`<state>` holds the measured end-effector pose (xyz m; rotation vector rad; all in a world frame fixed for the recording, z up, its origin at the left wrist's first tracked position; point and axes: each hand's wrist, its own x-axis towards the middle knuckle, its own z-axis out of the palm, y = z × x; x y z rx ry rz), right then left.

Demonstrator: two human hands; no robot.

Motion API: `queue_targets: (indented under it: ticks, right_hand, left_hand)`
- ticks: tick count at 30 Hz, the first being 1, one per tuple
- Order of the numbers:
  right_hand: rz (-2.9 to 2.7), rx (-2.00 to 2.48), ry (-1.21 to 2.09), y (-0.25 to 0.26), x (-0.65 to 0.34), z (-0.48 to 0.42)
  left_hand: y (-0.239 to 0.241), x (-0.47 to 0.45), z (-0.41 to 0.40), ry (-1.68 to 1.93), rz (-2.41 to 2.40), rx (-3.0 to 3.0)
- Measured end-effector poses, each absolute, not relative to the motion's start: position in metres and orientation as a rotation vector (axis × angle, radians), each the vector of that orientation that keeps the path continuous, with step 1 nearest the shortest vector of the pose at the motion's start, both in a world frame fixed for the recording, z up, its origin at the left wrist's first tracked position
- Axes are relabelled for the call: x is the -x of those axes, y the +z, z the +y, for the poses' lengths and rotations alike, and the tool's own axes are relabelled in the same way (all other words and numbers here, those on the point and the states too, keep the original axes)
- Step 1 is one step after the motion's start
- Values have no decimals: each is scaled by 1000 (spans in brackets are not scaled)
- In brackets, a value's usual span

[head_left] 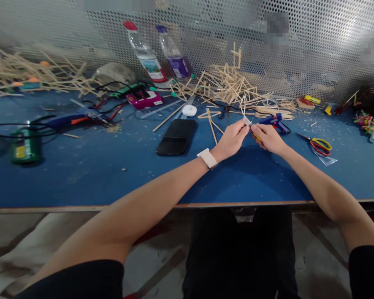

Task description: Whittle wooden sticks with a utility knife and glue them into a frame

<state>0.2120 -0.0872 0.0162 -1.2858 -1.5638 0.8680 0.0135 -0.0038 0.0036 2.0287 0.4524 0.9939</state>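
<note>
The small pale piece (247, 121) pinched between both grips was too small to identify; the right hand (268, 137) hid a yellow tool's handle.

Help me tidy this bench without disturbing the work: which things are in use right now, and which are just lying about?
In use:
- left hand and right hand, pinching a small pale piece between them
- blue glue gun just behind the hands
- wooden stick pile

Lying about:
- black phone
- scissors
- two bottles
- green tape roll

Bare forearms, short black sleeves, pale wristband (207, 158) on the left wrist.
</note>
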Motion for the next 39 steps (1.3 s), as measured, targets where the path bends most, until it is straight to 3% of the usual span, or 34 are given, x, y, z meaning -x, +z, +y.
queue_targets:
  ticks: [14, 39]
  right_hand:
    - [-1672, 1385, 604, 15, -212, -89]
    - [-1705, 1390, 693, 24, -222, -90]
  left_hand:
    - [4, -12, 1, 854, 473, -1747]
    - [5, -10, 2, 708, 392, -1854]
